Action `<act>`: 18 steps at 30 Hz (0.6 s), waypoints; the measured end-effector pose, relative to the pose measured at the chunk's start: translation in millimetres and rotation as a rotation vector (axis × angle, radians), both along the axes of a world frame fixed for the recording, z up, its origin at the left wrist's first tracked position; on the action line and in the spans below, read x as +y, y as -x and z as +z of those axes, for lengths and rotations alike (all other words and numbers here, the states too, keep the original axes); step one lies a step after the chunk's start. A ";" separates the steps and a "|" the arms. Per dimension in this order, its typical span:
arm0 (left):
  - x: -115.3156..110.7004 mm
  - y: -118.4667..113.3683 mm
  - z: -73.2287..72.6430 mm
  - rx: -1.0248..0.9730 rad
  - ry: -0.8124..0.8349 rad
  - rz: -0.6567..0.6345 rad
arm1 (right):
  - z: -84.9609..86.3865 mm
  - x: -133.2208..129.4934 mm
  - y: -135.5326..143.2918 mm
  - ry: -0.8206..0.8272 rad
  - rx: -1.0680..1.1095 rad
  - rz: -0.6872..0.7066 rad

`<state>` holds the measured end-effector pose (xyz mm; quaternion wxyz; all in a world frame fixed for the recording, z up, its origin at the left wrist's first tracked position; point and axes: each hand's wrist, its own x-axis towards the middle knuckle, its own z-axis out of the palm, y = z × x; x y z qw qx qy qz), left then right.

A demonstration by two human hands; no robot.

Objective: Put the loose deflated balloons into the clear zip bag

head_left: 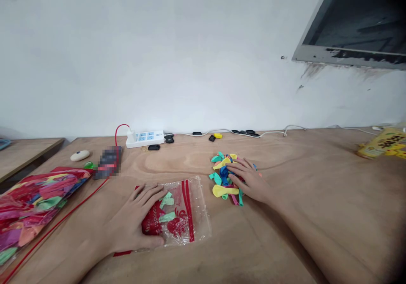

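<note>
My left hand (139,216) lies with spread fingers on the left part of a clear plastic bag (199,216) with red print, flat on the wooden table (241,250). Pale green pieces (167,217) show through the bag. On its right is a small heap of coloured balloons (224,175), among them yellow, blue, teal and pink ones. My right hand (250,180) rests over the right side of this heap, fingers extended and slightly apart; part of the heap is hidden beneath it.
At the left lie a full bag of balloons (41,203), a red cable (63,218), a blurred-out dark object (108,162) and a white oval object (80,155). A power strip (146,138) and small black items (154,147) line the back. A yellow package (383,142) stands far right.
</note>
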<state>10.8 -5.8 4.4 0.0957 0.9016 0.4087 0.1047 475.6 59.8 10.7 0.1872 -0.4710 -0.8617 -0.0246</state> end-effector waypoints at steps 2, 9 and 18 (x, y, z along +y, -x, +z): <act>0.2 -0.1 -0.3 0.000 -0.005 -0.002 | -0.2 1.5 -4.1 -0.036 0.050 0.005; -0.1 -0.7 0.0 0.001 -0.015 -0.008 | 4.3 0.9 -7.2 -0.076 0.251 0.081; 0.5 -0.5 0.9 -0.034 -0.032 -0.019 | 7.3 -10.4 9.2 0.070 0.077 0.004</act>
